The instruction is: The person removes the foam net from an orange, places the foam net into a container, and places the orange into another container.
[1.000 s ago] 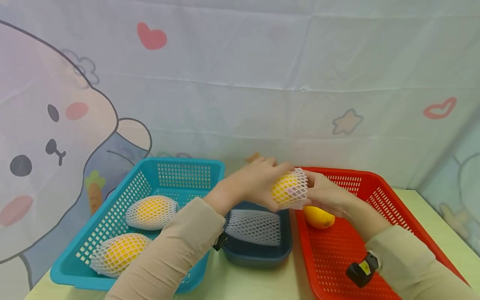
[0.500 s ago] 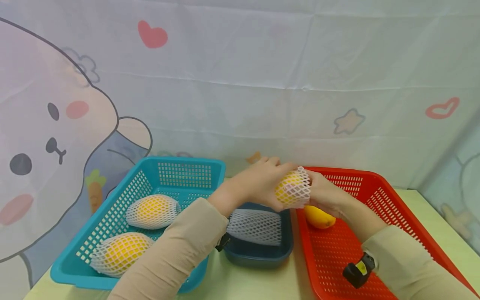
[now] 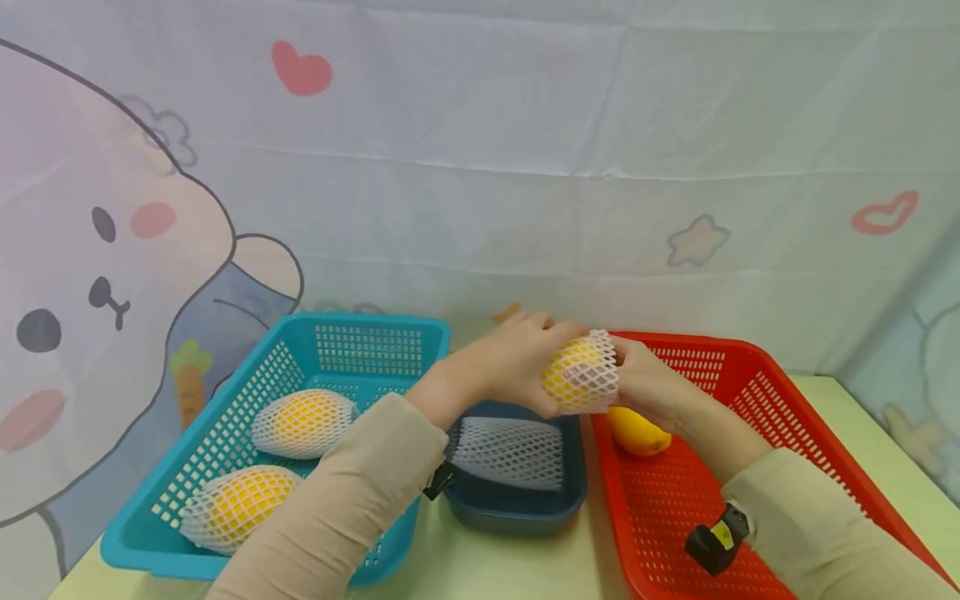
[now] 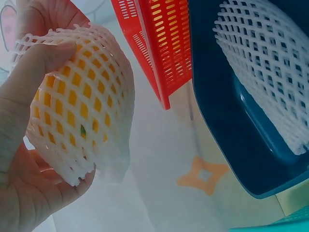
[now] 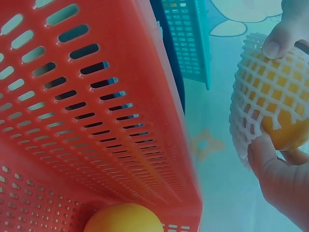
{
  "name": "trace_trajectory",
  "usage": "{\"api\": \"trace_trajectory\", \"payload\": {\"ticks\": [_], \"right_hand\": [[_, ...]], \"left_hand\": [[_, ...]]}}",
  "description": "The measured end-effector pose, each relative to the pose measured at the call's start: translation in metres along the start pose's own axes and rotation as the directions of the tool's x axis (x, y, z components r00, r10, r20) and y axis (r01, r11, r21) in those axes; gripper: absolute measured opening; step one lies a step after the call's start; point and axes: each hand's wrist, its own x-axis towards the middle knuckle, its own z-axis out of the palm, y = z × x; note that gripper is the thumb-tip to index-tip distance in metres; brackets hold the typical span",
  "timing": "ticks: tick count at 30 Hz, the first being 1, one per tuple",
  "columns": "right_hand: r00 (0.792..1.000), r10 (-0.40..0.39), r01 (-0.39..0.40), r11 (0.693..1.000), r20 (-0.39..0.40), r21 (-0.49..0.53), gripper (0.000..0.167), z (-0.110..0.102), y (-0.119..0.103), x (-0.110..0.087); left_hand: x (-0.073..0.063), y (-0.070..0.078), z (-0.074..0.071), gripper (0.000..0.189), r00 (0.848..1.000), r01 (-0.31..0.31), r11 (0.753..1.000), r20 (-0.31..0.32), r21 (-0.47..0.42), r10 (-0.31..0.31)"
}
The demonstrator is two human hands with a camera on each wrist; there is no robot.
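Observation:
Above the dark blue bin, both hands hold a yellow mango [image 3: 577, 377] in a white foam net sleeve [image 5: 246, 96]. My left hand [image 3: 506, 362] grips it from the left, fingers over the top and thumb below. At the sleeve's right end, my right hand [image 3: 656, 383] pinches the mesh and fruit; its fingertips are partly hidden behind the net. In the right wrist view, smooth bare skin of the mango shows past the sleeve's edge, beside the fingers. An unwrapped mango [image 3: 637, 432] lies in the red basket [image 3: 675, 517], under the right hand.
The dark blue bin [image 3: 517, 521] stands in the middle with white foam nets [image 3: 508, 452] inside. A turquoise basket [image 3: 382, 333] at left holds two net-wrapped mangoes [image 3: 303, 423], partly behind the left sleeve. All stand on a pale table [image 3: 480, 575] before a printed cloth [image 3: 480, 167].
Both hands keep hold of the net-covered mango in nearly the same spot. It has shifted very slightly right, then back left.

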Motion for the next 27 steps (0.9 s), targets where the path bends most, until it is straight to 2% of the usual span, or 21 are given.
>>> {"api": "trace_trajectory", "payload": {"ticks": [9,21,27], "right_hand": [[1.000,0.020,-0.020,1.000,-0.021,0.003,0.054,0.000,-0.002,0.003],[1.000,0.006,-0.006,0.999,-0.012,0.040,0.062,-0.002,-0.001,0.002],[1.000,-0.014,0.014,0.999,-0.001,0.029,0.065,-0.002,-0.001,0.001]], "left_hand": [[-0.002,-0.003,-0.004,0.076,1.000,0.008,1.000,0.004,-0.004,-0.008],[-0.005,-0.011,-0.004,0.072,0.999,-0.018,0.998,-0.029,-0.063,0.016],[-0.006,-0.013,-0.004,0.072,1.000,-0.008,0.997,-0.013,-0.078,0.007]]}}
